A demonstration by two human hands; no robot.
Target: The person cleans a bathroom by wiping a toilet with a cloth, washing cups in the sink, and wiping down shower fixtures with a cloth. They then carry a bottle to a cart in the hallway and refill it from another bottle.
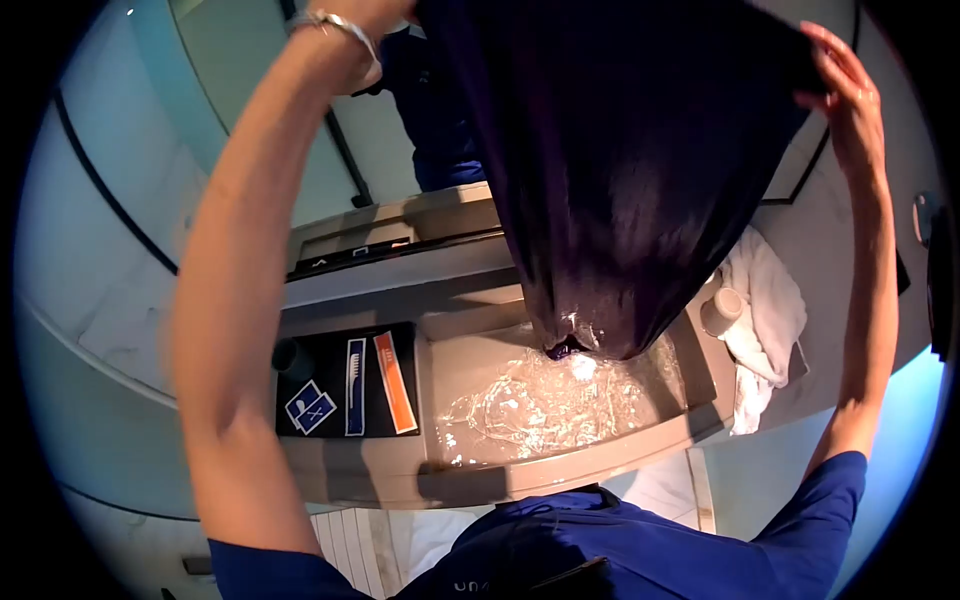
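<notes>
A large dark purple wet cloth (640,150) is held up and spread between my two hands, its lower end bunched and touching the water (535,405) in the sink. My right hand (848,90) grips the cloth's upper right edge, thumb and fingers closed around it. At the top edge of the view my left hand (375,14) is at the upper left corner of the cloth; its fingers are mostly cut off by the frame. The rectangular sink (590,455) holds rippling, shiny water.
Left of the sink a black tray (335,418) carries a dark cup (293,360), a packaged comb (355,385), an orange packet (395,380) and blue packets (311,407). To the right lie a white towel (765,300) and a small pale cup (724,308). A mirror (400,150) stands behind.
</notes>
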